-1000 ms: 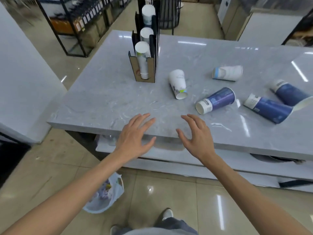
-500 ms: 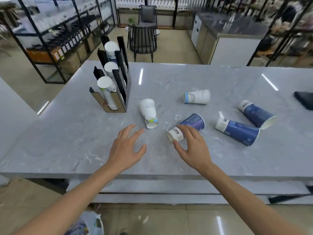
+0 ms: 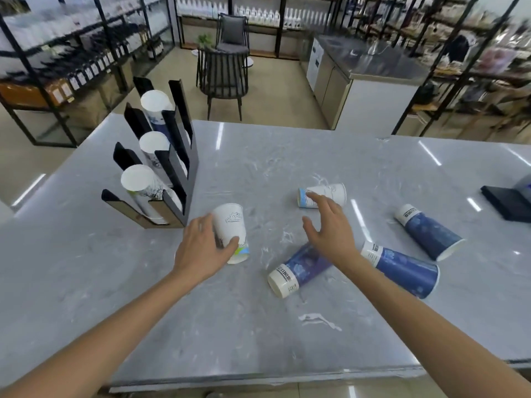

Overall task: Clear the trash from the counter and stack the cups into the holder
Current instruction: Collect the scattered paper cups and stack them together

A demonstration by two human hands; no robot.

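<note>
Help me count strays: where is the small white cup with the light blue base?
In the head view, the small white cup lies on its side mid-counter, right of the cup holder, just beyond the right hand, whose fingertips reach toward it.

The grey marble counter [image 3: 201,326] carries a black cup holder [image 3: 161,173] far left and five fallen paper cups [image 3: 402,268] at right

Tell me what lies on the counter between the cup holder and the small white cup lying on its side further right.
In the head view, only bare marble counter lies between the cup holder and that small white cup; nothing rests on that stretch.
</note>
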